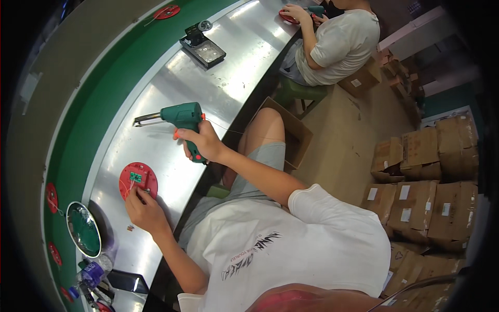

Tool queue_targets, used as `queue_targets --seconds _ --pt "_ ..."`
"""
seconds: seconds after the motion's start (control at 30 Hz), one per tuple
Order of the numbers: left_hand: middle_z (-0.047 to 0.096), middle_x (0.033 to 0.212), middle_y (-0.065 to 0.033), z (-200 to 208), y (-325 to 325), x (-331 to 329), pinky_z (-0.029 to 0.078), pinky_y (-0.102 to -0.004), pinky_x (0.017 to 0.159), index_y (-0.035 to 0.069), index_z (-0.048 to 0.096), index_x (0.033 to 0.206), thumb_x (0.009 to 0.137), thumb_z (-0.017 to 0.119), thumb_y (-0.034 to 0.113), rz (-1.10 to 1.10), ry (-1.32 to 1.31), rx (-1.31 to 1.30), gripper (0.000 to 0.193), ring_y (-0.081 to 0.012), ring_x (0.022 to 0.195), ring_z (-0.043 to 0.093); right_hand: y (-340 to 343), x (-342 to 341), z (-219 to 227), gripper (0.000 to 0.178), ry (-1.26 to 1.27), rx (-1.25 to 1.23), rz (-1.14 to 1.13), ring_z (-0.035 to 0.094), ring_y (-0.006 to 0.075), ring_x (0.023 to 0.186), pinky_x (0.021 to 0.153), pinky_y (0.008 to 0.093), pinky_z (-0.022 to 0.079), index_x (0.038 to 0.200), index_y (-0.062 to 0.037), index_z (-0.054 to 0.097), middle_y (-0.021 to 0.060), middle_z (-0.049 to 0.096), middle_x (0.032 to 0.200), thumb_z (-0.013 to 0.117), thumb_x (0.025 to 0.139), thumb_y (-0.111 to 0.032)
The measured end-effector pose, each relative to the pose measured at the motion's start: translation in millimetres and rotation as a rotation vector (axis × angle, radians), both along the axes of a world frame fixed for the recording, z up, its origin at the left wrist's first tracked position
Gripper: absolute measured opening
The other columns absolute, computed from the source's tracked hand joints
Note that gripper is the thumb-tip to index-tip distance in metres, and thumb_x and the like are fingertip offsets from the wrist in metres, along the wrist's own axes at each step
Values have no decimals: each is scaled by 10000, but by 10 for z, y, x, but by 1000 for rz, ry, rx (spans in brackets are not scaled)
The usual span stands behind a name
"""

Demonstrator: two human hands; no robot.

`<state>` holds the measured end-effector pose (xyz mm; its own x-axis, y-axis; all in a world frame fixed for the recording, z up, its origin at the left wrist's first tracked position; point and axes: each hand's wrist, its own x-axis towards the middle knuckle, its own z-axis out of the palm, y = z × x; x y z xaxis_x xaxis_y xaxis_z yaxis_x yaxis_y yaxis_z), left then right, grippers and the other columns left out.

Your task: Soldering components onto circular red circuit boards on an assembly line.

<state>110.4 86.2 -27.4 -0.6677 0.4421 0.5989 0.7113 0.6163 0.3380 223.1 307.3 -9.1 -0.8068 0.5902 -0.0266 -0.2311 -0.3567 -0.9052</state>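
My right hand (205,141) is wrapped round the handle of a green soldering gun (181,113) with an orange trigger. Its metal tip points left, above the steel bench and apart from the board. A thin strand trails from the back of the gun. My left hand (147,212) pinches thin wires (133,186) at the near edge of a round red plastic disc (149,177). On that disc sits a small green circuit board (136,178), with the wires running from it to my fingertips. The fingers partly cover the disc's lower edge.
A metal bowl with a green inside (83,231), a bottle with a purple label (94,273) and a black tray (127,282) are at the lower left. A soldering stand (205,51) is farther up the bench. A co-worker (338,44) sits beyond; cardboard boxes (416,203) stand right.
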Motion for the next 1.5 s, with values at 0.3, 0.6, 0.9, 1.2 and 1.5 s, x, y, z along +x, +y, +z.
queue_targets --seconds 0.3,0.6,0.9,1.2,1.5 --pt "677 917 -152 22 3 5 531 -429 775 -37 672 980 894 654 1 0 -33 9 96 -340 852 657 -13 2 -69 267 27 -5 -90 605 174 488 460 315 504 1034 62 592 153 656 928 609 947 -190" --pt "666 922 -153 8 -35 -27 528 -422 760 -34 670 982 908 649 18 -4 -18 6 93 -343 848 651 -41 -28 -70 212 55 -15 -108 604 178 481 433 316 491 1017 29 568 124 644 893 608 959 -170" --pt "677 938 -170 17 -28 -5 530 -428 777 -36 663 976 924 640 42 2 -63 9 97 -357 862 658 -48 -13 -57 212 54 -50 -144 604 176 478 423 321 486 1007 24 576 117 648 897 617 955 -178" --pt "652 908 -189 -31 -44 -2 499 -460 745 -12 645 951 898 637 33 -4 -53 39 70 -381 845 632 -90 -23 -88 266 33 -47 -209 575 177 458 438 303 474 977 39 622 113 600 622 603 947 -225" --pt "658 869 -150 15 -35 -56 515 -420 679 8 667 947 845 681 25 -37 18 78 104 -329 774 638 -84 -37 -104 255 42 -45 -257 565 175 501 462 334 480 1060 36 577 143 652 888 569 983 -206"
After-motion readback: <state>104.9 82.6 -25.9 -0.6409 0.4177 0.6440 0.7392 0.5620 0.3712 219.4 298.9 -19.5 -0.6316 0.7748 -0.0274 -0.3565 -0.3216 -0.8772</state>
